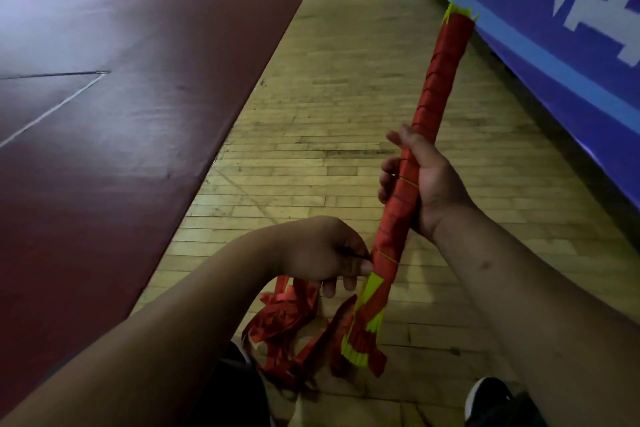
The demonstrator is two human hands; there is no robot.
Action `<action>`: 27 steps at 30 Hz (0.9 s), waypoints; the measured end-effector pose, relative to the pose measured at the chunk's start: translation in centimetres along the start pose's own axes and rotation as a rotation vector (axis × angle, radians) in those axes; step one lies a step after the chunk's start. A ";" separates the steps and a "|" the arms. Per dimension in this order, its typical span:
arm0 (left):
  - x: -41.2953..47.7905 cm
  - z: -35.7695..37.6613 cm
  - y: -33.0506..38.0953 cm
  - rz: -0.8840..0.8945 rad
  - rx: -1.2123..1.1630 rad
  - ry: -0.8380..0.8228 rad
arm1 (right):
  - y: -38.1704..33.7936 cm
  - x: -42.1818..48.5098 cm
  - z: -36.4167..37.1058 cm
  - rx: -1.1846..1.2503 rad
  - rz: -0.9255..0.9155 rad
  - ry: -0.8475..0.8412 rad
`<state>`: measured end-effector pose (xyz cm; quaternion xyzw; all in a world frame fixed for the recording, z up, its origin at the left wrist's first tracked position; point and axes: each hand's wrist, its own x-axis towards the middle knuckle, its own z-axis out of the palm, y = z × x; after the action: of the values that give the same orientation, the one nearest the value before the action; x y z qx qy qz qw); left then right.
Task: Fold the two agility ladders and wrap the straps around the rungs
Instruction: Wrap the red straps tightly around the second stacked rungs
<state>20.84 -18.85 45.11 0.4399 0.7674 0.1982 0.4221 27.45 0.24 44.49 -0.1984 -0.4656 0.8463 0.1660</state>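
Note:
A folded agility ladder (434,90) forms a long bundle of yellow rungs wound in red strap, held upright and tilted to the right. My right hand (420,180) grips the bundle around its middle. My left hand (325,251) pinches the red strap against the bundle's lower part. Yellow rung ends (369,329) stick out at the bottom. Loose red strap (287,319) hangs below my left hand in a tangle down to the floor.
I stand on a wooden floor (329,107). A dark red mat (121,97) covers the left side. A blue banner (561,24) with white lettering runs along the right. Black shoes (491,399) show at the bottom.

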 end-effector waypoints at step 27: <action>0.7 1.7 0.7 -0.097 -0.055 0.211 | 1.1 2.0 -1.2 0.015 -0.027 0.225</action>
<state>22.41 -17.94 44.30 0.3673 0.8222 0.2438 0.3600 26.21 1.50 42.58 -0.2846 -0.4405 0.8198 0.2300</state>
